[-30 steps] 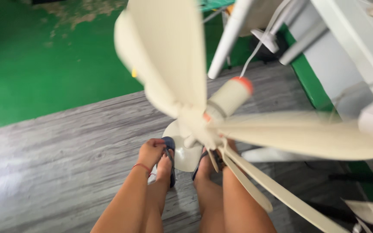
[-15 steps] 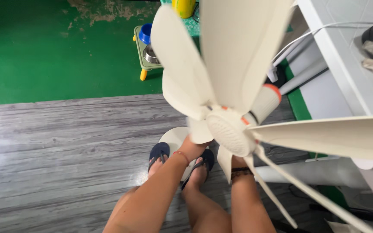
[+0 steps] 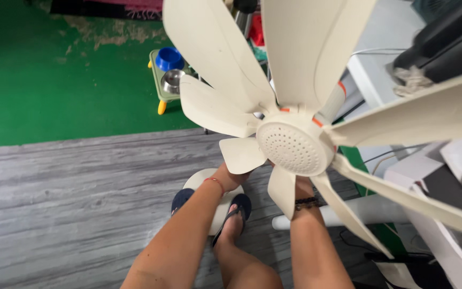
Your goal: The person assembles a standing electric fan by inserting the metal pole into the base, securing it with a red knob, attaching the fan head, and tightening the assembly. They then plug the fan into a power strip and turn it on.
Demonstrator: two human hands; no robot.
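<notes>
Cream plastic fan blades (image 3: 295, 59), perforated round hub (image 3: 292, 145); both hands (image 3: 231, 176) beneath.

Cream fan blades (image 3: 300, 48) fan out above both hands, blocking upward passage; open grey floor (image 3: 70, 192) lies leftward

Bright, even daylight fills the room, with soft shadows under the feet on the grey floor (image 3: 70, 187). The fan blades (image 3: 306, 48) stretch and smear toward the edges; a pale sheen lies on the floorboards.
</notes>
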